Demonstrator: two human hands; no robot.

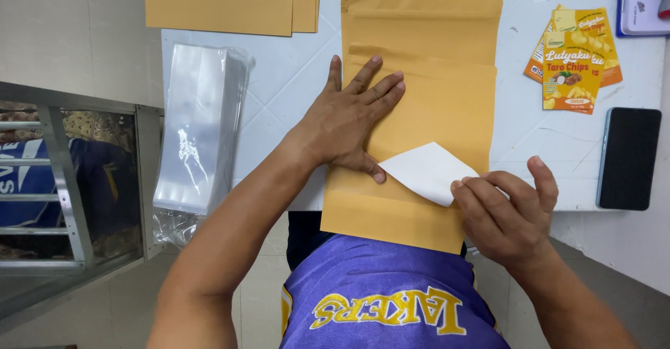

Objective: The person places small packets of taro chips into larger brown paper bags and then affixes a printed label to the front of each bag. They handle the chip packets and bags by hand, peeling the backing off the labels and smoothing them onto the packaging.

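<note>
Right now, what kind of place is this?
Probably a small packing or labelling station: a stack of brown paper pouches under the left hand, printed yellow labels lying nearby, and a pack of clear plastic bags.

Left hand [352, 122] lay flat on the top kraft pouch [419, 112], pinning the stack to the white worktop [279, 77]. Right hand [506, 209] pinched a white sticker [427, 171] peeling over it. Clear bags [199, 132] sat left, printed labels [576, 59] and a dark phone [629, 157] right.
</note>
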